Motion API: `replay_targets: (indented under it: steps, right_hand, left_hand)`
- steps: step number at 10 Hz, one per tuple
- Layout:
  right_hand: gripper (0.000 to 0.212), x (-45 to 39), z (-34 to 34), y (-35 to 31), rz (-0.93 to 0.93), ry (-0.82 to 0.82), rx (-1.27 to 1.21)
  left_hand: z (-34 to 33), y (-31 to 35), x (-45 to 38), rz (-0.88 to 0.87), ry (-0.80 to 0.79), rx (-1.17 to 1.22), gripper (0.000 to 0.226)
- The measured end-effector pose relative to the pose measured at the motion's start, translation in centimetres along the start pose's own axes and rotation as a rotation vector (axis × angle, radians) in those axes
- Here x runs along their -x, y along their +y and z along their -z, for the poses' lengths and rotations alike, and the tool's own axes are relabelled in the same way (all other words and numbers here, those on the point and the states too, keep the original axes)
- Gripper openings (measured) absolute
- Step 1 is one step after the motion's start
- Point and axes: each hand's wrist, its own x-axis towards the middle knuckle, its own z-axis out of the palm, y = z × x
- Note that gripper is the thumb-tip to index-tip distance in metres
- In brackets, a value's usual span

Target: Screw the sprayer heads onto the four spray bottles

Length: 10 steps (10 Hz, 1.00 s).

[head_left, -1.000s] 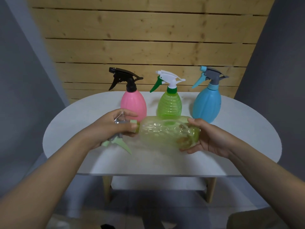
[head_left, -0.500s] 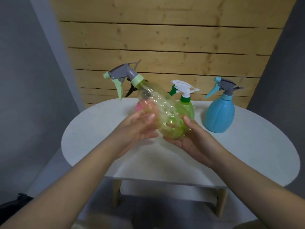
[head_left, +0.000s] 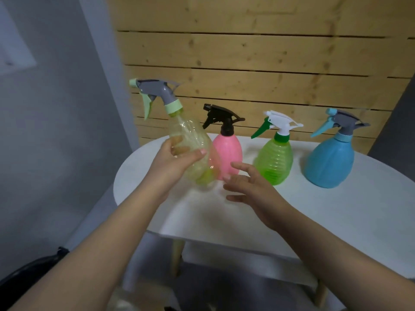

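Note:
My left hand [head_left: 174, 161] grips a clear yellow-green spray bottle [head_left: 190, 140], nearly upright and tilted slightly left, at the left end of the white table [head_left: 336, 209]. A grey sprayer head with a pale green collar and trigger [head_left: 157, 93] sits on its neck. My right hand [head_left: 249, 185] hovers just right of the bottle's base, fingers spread, holding nothing. A pink bottle with a black head [head_left: 226, 151], a green bottle with a white and green head [head_left: 275, 160] and a blue bottle with a grey and blue head [head_left: 330, 162] stand in a row behind.
A wooden plank wall [head_left: 258, 63] rises right behind the table. A grey wall [head_left: 56, 131] is on the left. The table's wooden legs [head_left: 177, 257] show below its front edge. A dark object [head_left: 29, 270] lies on the floor at lower left.
The clear bottle went from lying sideways in both hands to nearly upright at the table's left end. My right hand has let go of it and opened.

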Motion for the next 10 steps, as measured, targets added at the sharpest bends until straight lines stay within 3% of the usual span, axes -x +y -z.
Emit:
replay_targets:
  steps: [1,4,10]
  right_hand:
    - [0.04,-0.5,-0.4,0.0,-0.012,0.05,0.047]
    - [0.029,-1.5,-0.5,0.5,-0.09,0.113,0.076]
    - [0.023,-1.3,1.0,0.0,-0.127,0.137,0.047]
  left_hand:
    - [1.8,-1.1,-1.8,0.026,0.066,-0.09,0.081]
    - [2.5,-3.8,-5.9,0.025,0.063,-0.274,0.086]
    - [0.9,-5.3,-7.3,-0.033,0.145,-0.297,0.081]
